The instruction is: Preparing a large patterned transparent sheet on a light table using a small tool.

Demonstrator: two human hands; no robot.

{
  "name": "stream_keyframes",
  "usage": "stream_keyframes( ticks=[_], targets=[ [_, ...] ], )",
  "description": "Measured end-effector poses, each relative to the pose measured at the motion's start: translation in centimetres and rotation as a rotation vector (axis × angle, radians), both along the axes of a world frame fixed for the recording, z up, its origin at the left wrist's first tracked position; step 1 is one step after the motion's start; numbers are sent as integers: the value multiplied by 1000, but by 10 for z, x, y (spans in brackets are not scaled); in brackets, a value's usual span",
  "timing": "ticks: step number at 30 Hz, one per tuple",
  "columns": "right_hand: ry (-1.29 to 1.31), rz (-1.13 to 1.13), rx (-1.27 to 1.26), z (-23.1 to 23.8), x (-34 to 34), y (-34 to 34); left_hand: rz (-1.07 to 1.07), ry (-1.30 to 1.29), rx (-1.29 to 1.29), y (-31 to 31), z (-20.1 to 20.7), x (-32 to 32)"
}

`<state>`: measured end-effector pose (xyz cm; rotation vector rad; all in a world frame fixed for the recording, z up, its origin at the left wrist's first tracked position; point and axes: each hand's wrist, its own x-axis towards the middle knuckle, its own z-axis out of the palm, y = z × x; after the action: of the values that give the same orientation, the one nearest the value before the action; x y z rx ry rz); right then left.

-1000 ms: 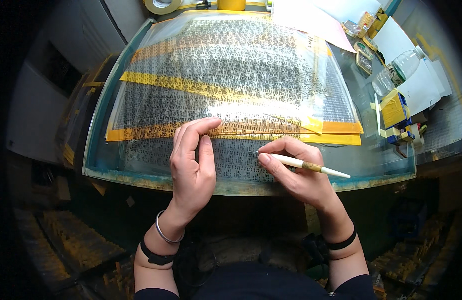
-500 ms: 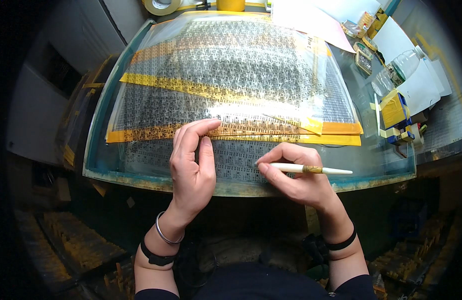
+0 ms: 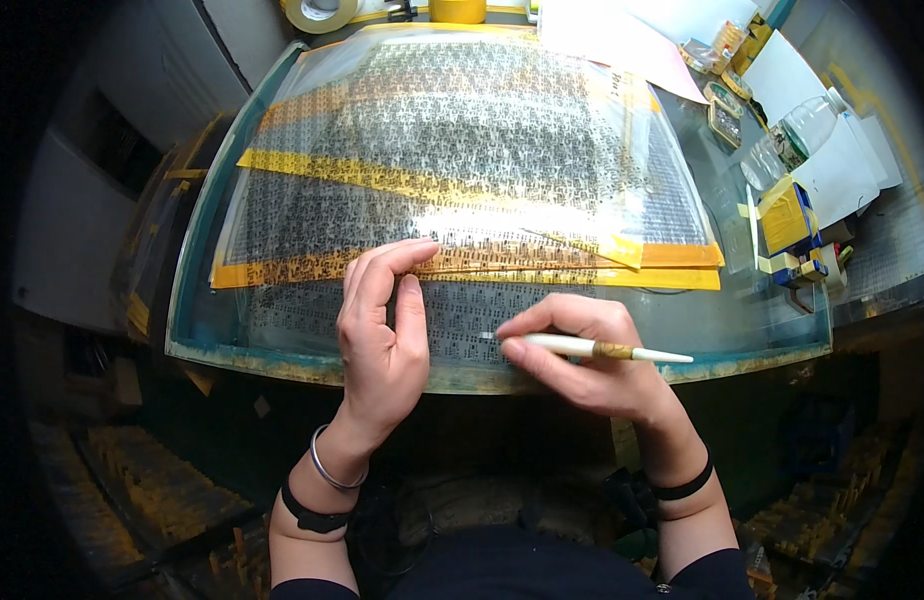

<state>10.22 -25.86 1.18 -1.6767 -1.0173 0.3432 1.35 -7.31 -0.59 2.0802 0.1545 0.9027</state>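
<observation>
The left hand (image 3: pixel 382 330) lies flat, palm down, on a clear patterned film sheet (image 3: pixel 462 170) spread across the glass-topped surface (image 3: pixel 752 320). Its fingers are stretched out, grasping nothing, with the fingertips (image 3: pixel 407 250) pressing the sheet just at the lower yellow tape strip (image 3: pixel 312 267). That pressure is worth holding evenly, so the film does not slide or lift while the tool works beside it.

To the right, the right hand (image 3: pixel 592 360) is closed in a pen grip around a slim white stylus (image 3: pixel 607 349), whose working tip touches the film near its front edge, just beside the left thumb. Good work here seems to call for a low tool angle, light strokes, and keeping the heel of the hand planted on the surface edge for steadiness.

Farther right, well apart, stand a yellow-and-blue box (image 3: pixel 787 220) and a clear plastic bottle (image 3: pixel 792 135).
</observation>
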Motion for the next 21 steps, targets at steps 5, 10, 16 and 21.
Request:
stream_keyframes(
  ticks=[5,10,16,21],
  targets=[
    [51,-153,33,-6,-2,4,-2,8,-1,-1,0,0],
    [-46,96,-31,-1,2,-1,1,22,14,1,1,-3],
    [388,-234,135,1,-4,-6,-90,-67,14,29,19,-23],
    [243,-424,472,-6,5,-11,58,202,369,92,28,-49]
  ],
)
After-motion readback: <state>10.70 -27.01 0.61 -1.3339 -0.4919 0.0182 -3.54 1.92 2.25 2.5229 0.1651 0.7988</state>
